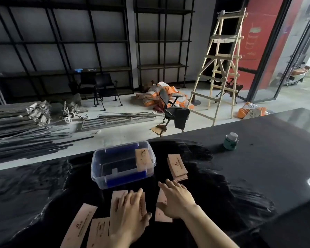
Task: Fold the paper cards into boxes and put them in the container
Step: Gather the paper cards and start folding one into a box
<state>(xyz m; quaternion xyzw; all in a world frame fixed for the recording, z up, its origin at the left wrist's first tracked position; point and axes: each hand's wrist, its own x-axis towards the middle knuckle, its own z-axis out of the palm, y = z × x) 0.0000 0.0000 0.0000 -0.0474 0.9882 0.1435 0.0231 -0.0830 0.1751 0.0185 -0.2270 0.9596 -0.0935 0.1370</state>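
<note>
A clear plastic container [97,169] with blue clips stands on the black table, holding one folded tan box [142,159] at its right end. My left hand [130,212] lies flat, fingers spread, on a tan paper card [116,196] just in front of the container. My right hand [177,199] rests palm down on another card [161,214] to the right. Two more flat cards [79,228] lie at the lower left. A small stack of cards [177,166] sits right of the container.
A green jar with a white lid [230,141] stands far right on the table [258,167]. Beyond the table's far edge are a floor with metal bars, chairs, orange sacks and a wooden ladder [220,65].
</note>
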